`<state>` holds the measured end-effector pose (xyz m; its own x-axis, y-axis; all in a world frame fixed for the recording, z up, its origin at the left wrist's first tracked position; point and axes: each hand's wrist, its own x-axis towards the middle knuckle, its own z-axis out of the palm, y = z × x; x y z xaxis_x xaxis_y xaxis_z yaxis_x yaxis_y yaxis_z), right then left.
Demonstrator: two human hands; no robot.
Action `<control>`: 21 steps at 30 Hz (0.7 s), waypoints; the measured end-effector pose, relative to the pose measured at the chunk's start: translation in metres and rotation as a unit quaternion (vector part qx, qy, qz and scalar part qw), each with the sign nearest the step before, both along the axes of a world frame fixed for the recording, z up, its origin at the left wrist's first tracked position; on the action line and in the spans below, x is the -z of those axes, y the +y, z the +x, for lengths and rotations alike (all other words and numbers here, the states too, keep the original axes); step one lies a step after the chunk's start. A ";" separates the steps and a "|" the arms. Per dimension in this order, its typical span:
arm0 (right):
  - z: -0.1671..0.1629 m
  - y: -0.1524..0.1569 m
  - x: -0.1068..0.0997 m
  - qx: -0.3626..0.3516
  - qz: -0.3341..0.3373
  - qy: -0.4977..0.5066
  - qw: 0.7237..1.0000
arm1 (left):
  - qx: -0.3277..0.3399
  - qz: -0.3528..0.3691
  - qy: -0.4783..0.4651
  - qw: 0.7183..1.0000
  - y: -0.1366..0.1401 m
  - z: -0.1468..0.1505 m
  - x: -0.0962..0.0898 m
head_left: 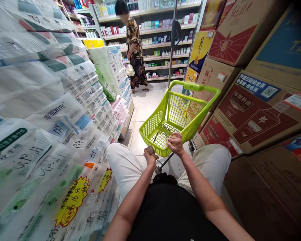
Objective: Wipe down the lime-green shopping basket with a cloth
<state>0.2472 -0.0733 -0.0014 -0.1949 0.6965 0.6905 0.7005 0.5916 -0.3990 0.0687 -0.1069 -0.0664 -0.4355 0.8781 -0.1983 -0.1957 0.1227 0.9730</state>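
A lime-green shopping basket (163, 110) on wheels stands on the tiled floor in front of my knees, with nothing visible inside. My right hand (176, 144) grips its near rim. My left hand (149, 156) is closed around a small object just below the basket's near corner; what it is cannot be made out. A dark pull handle (165, 161) slants down from under the basket between my hands. My legs are in white trousers.
Stacked tissue packs in plastic (52, 134) wall the left side, with a yellow price tag (72, 201). Cardboard cartons (253, 110) are piled on the right. A person in a patterned dress (136, 50) stands down the aisle by shelves.
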 end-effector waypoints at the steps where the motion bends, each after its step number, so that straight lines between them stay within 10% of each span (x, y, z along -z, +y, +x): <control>1: 0.001 0.000 0.000 -0.004 0.001 0.000 1.000 | -0.001 -0.004 -0.006 1.000 0.003 -0.003 -0.002; 7: 0.007 -0.005 -0.001 -0.018 0.000 0.008 1.000 | -0.082 0.131 0.115 0.981 0.011 -0.012 -0.011; 18: 0.011 -0.008 -0.005 -0.013 -0.027 -0.005 1.000 | -0.103 0.155 0.130 0.974 0.018 -0.024 -0.024; 21: 0.014 -0.009 -0.005 -0.009 -0.030 -0.017 0.999 | -0.098 0.068 0.086 0.989 0.019 -0.024 -0.017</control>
<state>0.2609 -0.0823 0.0032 -0.2312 0.7325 0.6403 0.7032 0.5806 -0.4103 0.0447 -0.0876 -0.0498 -0.6168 0.7871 0.0084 -0.0321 -0.0358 0.9988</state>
